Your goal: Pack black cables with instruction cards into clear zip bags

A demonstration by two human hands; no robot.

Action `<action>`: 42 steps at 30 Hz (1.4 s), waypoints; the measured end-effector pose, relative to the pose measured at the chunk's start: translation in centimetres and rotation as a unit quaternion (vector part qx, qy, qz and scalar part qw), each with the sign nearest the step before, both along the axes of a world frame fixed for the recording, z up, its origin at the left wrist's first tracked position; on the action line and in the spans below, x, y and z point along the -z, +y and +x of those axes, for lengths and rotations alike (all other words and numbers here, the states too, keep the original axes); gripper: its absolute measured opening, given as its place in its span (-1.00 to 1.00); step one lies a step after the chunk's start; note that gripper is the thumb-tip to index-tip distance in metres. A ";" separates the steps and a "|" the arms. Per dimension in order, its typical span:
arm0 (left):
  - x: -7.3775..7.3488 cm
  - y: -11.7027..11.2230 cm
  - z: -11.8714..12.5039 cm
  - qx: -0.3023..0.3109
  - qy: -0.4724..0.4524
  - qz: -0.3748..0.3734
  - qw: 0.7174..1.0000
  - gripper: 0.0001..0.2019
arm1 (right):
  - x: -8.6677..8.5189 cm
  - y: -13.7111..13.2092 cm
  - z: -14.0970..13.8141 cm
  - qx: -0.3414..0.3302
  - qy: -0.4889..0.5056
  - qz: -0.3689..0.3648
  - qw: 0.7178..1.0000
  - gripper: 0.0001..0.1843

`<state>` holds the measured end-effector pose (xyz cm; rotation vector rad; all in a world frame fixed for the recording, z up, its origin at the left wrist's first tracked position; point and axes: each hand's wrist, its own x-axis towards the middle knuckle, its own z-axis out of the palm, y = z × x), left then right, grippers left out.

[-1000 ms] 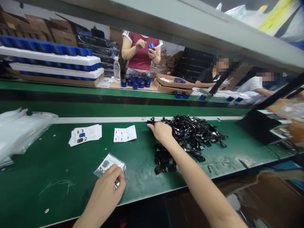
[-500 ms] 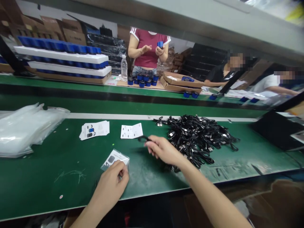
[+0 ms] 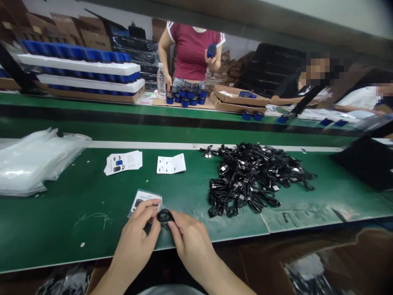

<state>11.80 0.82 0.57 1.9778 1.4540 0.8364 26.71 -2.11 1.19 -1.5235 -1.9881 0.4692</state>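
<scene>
A small clear plastic bag (image 3: 138,199) with a printed leaflet inside is pinched in my left hand (image 3: 138,229), near the bench's front edge. My right hand (image 3: 190,235) is closed on a coiled black cable (image 3: 165,215). The coil is at the bag's right end, between the fingertips of both hands; whether it is inside the bag's mouth I cannot tell. To the right lies a large heap of black USB cables (image 3: 251,176). A stack of printed leaflets (image 3: 123,162) and one folded leaflet (image 3: 171,164) lie beyond my hands.
A pile of clear plastic bags (image 3: 37,159) lies at the left on the green bench (image 3: 76,196). Across the bench a person in a red shirt (image 3: 193,55) holds a blue cylinder (image 3: 211,51). Trays of blue cylinders (image 3: 92,70) and a water bottle (image 3: 161,80) stand there.
My right hand has brought the cable from beside the heap leftward and down to the bag. My left hand still grips the bag. The person opposite has lowered one hand.
</scene>
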 end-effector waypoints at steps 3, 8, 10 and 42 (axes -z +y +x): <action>0.3 -0.3 -0.1 -0.021 -0.027 -0.016 0.999 -0.80 | 0.8 -0.2 -0.2 0.043 -0.140 0.076 0.986 -0.68; 0.2 -0.6 0.1 -0.019 -0.006 -0.021 1.000 -0.80 | 1.3 -0.7 -0.2 0.006 -0.088 0.042 0.995 -0.58; 0.1 -0.8 0.5 -0.008 0.033 0.037 0.999 -0.81 | 1.2 -0.7 -0.1 -0.004 -0.007 -0.008 1.000 -0.58; -1.3 -1.0 1.2 -0.008 0.022 0.114 0.993 -0.79 | 1.4 -0.9 0.8 -0.086 0.634 -0.234 0.732 -0.73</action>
